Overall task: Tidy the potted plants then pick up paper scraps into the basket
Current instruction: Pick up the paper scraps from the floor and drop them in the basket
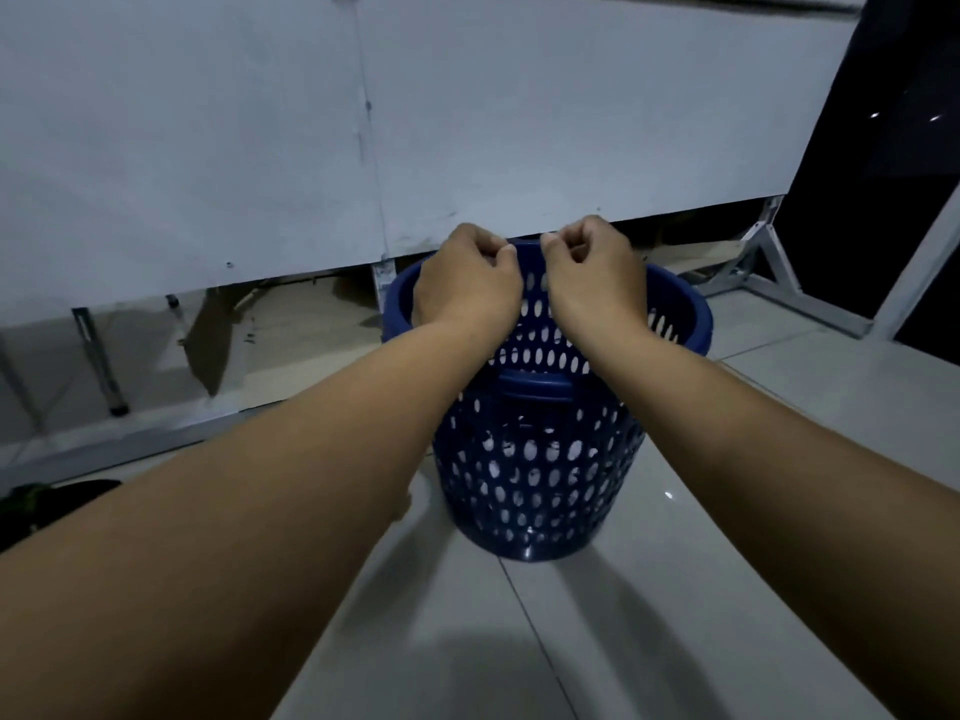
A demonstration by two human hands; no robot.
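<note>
A dark blue plastic basket [535,459] with oval holes stands upright on the pale tiled floor, a handle on its near side. Both my arms reach out over its opening. My left hand [467,283] and my right hand [592,278] hover side by side near the basket's far rim, each curled with thumb and fingertips pinched together. No paper shows in either hand, and my hands hide most of the basket's inside. No paper scraps are visible on the floor.
A white panel wall [260,148] on metal legs [98,356] runs right behind the basket, with a gap beneath it. A metal brace [779,272] stands at the back right. Something dark and leafy [47,504] lies at the left edge.
</note>
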